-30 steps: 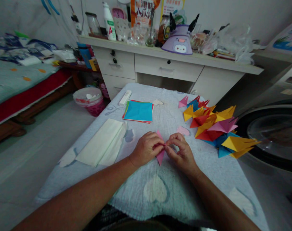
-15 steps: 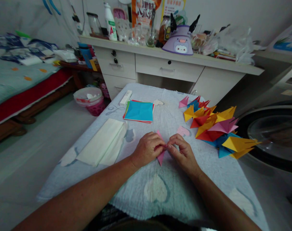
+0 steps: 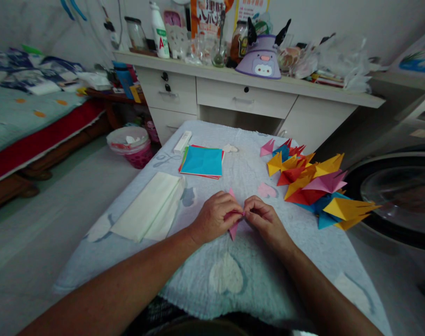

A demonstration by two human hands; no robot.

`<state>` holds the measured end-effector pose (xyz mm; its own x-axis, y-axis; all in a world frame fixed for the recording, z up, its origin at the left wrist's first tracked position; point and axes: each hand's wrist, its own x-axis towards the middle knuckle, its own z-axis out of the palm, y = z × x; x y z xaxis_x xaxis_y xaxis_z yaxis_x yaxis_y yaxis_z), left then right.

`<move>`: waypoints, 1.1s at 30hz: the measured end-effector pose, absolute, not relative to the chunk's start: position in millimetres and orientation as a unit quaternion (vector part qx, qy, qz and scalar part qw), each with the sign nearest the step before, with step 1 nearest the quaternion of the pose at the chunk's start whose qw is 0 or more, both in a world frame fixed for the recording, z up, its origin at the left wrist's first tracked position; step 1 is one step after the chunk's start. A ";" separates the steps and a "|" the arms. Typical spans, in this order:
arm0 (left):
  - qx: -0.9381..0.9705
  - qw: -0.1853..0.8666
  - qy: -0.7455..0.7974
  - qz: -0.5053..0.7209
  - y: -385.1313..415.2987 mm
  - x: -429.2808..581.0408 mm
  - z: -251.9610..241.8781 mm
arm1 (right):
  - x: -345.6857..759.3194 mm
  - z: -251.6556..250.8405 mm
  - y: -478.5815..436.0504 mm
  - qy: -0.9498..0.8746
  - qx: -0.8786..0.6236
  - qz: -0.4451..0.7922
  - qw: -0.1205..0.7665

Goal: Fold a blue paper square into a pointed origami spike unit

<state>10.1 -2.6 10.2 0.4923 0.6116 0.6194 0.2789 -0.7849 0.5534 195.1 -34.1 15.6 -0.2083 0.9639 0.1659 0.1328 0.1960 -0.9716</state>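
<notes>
A pink folded paper piece (image 3: 234,227) lies on the pale blue cloth of the table (image 3: 233,280), its two tips showing above and below my fingers. My left hand (image 3: 216,215) is curled over its left side, fingers pinched on it. My right hand (image 3: 265,220) pinches it from the right, fingertips meeting the left hand's. A pile of folded paper pieces (image 3: 312,184) in yellow, red, blue and pink sits right of my hands. A stack of coloured paper squares (image 3: 201,162), blue on top, lies farther back.
A folded white cloth (image 3: 151,207) rests on the table's left side, a white tube (image 3: 182,142) near the far edge. Behind stands a white desk (image 3: 240,95) crowded with bottles and jars. A bed (image 3: 26,116) and a pink basin (image 3: 130,145) are at left, a washing machine (image 3: 398,196) at right.
My hands have drawn a little closer together over the pink piece; less of its lower tip shows. Nothing else has moved.
</notes>
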 end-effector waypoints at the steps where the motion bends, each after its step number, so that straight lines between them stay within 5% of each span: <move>1: 0.842 0.194 0.262 0.430 -2.6 10.1 9.9 | 195.3 15.7 -33.9 -0.623 -0.435 0.468 0.452; 33: 0.840 0.203 0.257 0.432 -3.0 11.2 9.0 | 202.1 21.5 -30.8 -0.616 -0.444 0.505 0.411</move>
<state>11.2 -3.0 9.0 0.4945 0.6074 0.6217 0.2558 -0.7853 0.5638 202.1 -30.8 21.5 -0.2672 0.9619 0.0575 0.1325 0.0958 -0.9865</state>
